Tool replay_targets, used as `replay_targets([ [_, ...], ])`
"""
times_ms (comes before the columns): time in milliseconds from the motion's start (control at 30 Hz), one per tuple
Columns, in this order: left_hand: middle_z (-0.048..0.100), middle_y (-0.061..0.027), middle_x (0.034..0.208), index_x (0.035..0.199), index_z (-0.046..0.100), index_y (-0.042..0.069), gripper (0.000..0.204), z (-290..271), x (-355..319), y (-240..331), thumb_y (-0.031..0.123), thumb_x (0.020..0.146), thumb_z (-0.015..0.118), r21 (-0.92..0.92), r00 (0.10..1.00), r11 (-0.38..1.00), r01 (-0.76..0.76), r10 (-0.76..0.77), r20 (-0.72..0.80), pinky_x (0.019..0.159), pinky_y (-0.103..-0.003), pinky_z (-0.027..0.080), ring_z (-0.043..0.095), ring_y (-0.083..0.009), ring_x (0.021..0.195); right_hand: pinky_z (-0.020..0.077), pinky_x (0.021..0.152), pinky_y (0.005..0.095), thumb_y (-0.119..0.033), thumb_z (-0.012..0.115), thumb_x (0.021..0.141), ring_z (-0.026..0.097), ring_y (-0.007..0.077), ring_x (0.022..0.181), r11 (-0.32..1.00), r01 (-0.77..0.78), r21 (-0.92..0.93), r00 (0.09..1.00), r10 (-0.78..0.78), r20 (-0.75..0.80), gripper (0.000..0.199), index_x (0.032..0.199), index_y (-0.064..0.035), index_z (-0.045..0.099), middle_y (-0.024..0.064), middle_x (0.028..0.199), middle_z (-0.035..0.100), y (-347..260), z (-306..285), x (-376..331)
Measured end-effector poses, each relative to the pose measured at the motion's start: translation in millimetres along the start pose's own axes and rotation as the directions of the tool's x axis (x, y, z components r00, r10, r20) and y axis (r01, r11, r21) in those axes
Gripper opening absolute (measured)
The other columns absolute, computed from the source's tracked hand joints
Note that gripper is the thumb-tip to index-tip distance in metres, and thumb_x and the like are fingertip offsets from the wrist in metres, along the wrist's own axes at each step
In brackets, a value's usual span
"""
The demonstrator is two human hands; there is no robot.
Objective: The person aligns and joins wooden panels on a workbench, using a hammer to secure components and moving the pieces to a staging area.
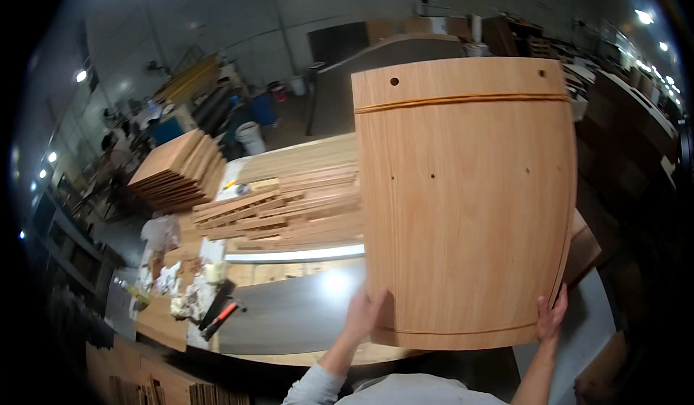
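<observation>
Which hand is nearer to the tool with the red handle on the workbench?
Left. The left hand grips the wooden panel at its lower left corner, close beside the red-handled tool. The right hand holds the panel's lower right corner, farther away.

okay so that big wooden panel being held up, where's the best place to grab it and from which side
Probably by the lower corners, coming from below, as now: the left hand and right hand each clasp a bottom corner of the wooden panel. It is wide, flat and upright, so a spread two-handed hold on opposite edges should keep it from swinging.
</observation>
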State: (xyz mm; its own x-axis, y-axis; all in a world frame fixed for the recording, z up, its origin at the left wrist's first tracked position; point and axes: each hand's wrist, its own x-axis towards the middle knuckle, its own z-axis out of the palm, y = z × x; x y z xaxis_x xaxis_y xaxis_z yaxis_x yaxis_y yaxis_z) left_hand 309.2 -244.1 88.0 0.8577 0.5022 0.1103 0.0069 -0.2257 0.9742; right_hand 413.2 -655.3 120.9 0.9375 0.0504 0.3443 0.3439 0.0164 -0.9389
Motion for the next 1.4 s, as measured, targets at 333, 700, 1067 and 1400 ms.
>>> replay_targets([
  [333,0.072,-0.0097,0.087,0.101,0.069,0.0,0.061,-246,-23,-32,0.06,0.101,0.055,0.12,0.857,0.979,-0.166,0.203,-0.473,0.072,-0.037,0.053,0.066,-0.0207,0.081,0.0459,0.073,0.0361,-0.027,0.07,0.088,0.058,0.0197,0.079,0.99,-0.136,-0.04,0.982,0.129,-0.141,0.033,0.096,0.0029,0.057,0.0066,0.081,0.056,77,259,-66],
  [700,0.063,-0.0124,0.126,0.152,0.038,-0.001,0.071,-348,-40,55,0.052,0.106,0.052,0.05,0.725,0.793,-0.608,0.579,-0.372,0.099,-0.038,0.048,0.062,-0.0229,0.113,0.0418,0.082,0.0328,-0.026,0.074,0.08,0.05,0.0204,0.09,0.968,-0.242,-0.064,0.968,0.236,-0.089,0.046,0.11,-0.0012,0.05,0.0065,0.103,0.048,64,267,-85],
  [1067,0.072,-0.0109,0.111,0.114,0.071,0.006,0.033,-414,-36,175,-0.003,0.084,0.079,0.425,0.66,0.563,-0.709,0.742,0.118,0.083,-0.032,0.062,0.074,-0.0239,0.097,0.0437,0.085,0.035,-0.015,0.061,0.082,0.047,0.0183,0.097,0.988,-0.156,-0.011,0.947,0.147,-0.286,0.036,0.111,0.0027,0.051,0.0094,0.111,0.05,70,277,-102],
  [1400,0.069,-0.0146,0.118,0.144,0.042,0.007,0.064,-405,-21,102,0.005,0.091,0.079,0.333,0.585,0.584,-0.741,0.804,-0.108,0.084,-0.038,0.06,0.07,-0.0229,0.106,0.044,0.084,0.0314,-0.015,0.057,0.083,0.051,0.0129,0.095,0.986,-0.15,0.077,0.989,0.149,0.01,0.031,0.108,0.0047,0.059,0.0009,0.103,0.06,87,267,-103],
])
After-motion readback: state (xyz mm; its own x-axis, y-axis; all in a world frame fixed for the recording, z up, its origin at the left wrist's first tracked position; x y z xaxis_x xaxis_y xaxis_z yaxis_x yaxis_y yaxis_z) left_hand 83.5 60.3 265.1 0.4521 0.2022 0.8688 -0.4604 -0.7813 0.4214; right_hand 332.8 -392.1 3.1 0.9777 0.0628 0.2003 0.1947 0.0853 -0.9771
